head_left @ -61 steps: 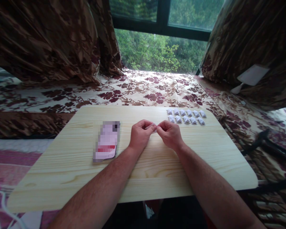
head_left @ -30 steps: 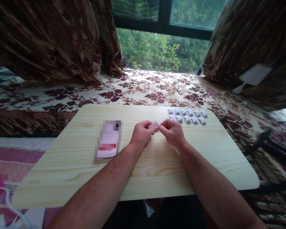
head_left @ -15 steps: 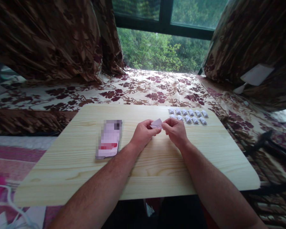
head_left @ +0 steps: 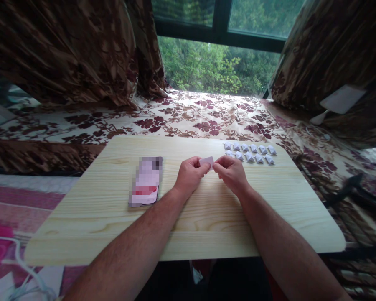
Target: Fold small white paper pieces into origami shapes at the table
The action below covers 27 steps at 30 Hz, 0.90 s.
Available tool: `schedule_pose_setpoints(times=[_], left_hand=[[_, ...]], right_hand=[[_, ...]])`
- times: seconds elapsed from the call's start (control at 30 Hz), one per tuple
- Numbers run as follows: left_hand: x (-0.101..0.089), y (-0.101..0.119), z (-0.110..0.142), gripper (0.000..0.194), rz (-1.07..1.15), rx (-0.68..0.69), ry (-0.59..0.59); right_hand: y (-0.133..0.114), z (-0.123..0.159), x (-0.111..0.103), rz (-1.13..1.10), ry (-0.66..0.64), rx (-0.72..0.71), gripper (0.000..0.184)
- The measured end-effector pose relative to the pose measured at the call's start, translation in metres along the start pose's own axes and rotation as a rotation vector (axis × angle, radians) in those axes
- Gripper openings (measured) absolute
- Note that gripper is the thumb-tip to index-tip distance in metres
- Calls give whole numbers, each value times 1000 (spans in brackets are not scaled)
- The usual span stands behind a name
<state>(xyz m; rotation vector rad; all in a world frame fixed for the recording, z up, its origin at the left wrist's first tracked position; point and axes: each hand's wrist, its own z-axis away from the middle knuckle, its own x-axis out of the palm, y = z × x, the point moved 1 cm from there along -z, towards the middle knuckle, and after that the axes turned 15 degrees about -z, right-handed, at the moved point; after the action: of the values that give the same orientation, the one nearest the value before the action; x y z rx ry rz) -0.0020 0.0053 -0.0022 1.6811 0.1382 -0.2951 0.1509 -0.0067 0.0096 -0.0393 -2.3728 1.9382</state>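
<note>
A small piece of folded white paper (head_left: 206,161) is held between both hands above the middle of the light wooden table (head_left: 194,217). My left hand (head_left: 190,173) pinches its left side, thumb in front. At its right edge, the fingertips of my right hand (head_left: 230,169) are closed on the paper. The fingers hide its lower part. Beyond my right hand, two rows of small folded white paper pieces (head_left: 253,148) with raised peaks stand on the table. My right hand partly overlaps the near row.
A phone (head_left: 146,182), partly blurred out, lies left of my left forearm. Patterned cloth (head_left: 188,119) covers the ledge behind the table. A white lamp (head_left: 343,99) stands at the right. At lower left are a white cable (head_left: 17,255) and white paper sheets (head_left: 52,280).
The paper between my fingers has turned: its pointed triangular outline now looks like a small flat-topped rectangle. Both hands keep their hold. The whole view has shifted slightly.
</note>
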Motion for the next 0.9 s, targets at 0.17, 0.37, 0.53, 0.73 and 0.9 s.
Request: schedule_pose_setpoints(times=[0.17,0.37,0.53,0.73,0.9], left_hand=[[1,-5,-1,14,47,-17,3],[2,-4,-2,23,124,-30,-11],[1,-5,-3,28,151,-67,-7],[2,-4,-3,31,164,-114,-28],[3,-1,0,32,138,-121,-71]], right_hand=[[2,1,1,6,-39,-11,15],[2,2,1,14,-45,-14,17],[2,3,1,13,-61,0,16],[-2,5,2,70,-72,-28,22],[-3,6,1,89,-32,-58,24]])
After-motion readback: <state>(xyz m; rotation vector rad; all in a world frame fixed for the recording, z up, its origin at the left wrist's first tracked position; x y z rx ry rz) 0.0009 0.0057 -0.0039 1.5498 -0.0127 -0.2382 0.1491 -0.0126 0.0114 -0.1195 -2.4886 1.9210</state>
